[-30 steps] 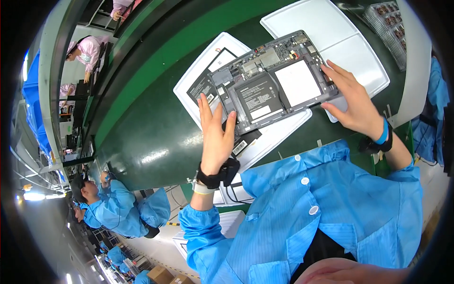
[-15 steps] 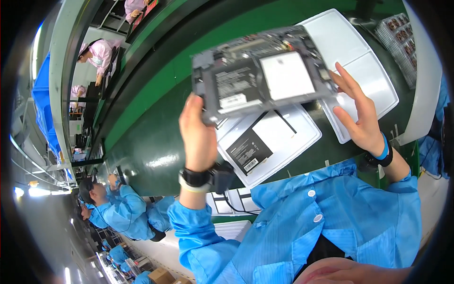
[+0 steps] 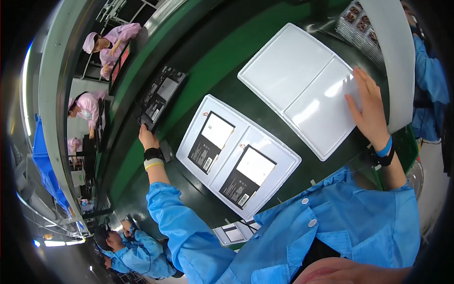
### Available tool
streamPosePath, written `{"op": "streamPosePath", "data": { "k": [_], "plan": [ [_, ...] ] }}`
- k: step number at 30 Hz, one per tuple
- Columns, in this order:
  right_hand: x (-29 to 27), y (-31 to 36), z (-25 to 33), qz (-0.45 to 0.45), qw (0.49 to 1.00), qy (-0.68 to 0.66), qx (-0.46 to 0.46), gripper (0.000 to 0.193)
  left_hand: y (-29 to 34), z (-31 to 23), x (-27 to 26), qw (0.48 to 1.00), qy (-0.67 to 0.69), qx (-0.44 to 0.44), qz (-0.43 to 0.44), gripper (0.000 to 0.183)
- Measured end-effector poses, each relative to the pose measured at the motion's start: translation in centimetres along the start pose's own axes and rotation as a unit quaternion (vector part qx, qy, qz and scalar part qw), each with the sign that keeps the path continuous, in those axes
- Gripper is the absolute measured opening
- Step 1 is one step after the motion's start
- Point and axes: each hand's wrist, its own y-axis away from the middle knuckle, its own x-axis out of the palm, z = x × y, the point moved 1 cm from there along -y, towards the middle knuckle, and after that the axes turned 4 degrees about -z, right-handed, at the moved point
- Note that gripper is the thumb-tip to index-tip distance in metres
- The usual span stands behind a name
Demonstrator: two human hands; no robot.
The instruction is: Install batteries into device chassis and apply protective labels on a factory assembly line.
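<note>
Touching the near end of an opened laptop chassis (image 3: 163, 94), the left hand (image 3: 149, 137) stretches to the far left of the green table (image 3: 213, 85); its fingers are partly hidden, so I cannot tell how tightly they close or whether they bear any weight. The chassis sits at the far left, apart from both trays, its circuitry and battery uncovered; I cannot tell whether it lies fully flat. If only that near end is held, the far end could tip or drop, and a slip of the fingertips onto the bare parts might scratch or dislodge something. The right hand (image 3: 369, 111) holds nothing, fingers extended and thumb spread, over the right edge of a bare white tray (image 3: 283, 61); contact there is unclear, but a careless sweep could skew that tray or strike the stacked clear trays (image 3: 362, 23) on the far right. In the middle, a second white tray (image 3: 240, 137) carries a left battery (image 3: 203, 151) and a right battery (image 3: 236, 187), one per compartment. The black wrist device (image 3: 165, 150) is just beside its left corner, so pulling the arm back low could bump the rim and shift the batteries.
</note>
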Motion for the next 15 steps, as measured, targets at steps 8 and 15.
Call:
{"op": "streamPosePath", "data": {
  "k": [8,15],
  "plan": [
    [3.8,-1.1,-5.9,0.038,0.997,-0.041,0.055,0.02,7.3,-5.0,-0.5,0.935,-0.243,0.219,0.139,0.039],
    [4.4,-1.9,-15.6,0.053,0.994,-0.062,0.068,0.034,27.1,-15.9,-4.0,0.892,-0.255,0.268,0.26,0.039]
  ]
}}
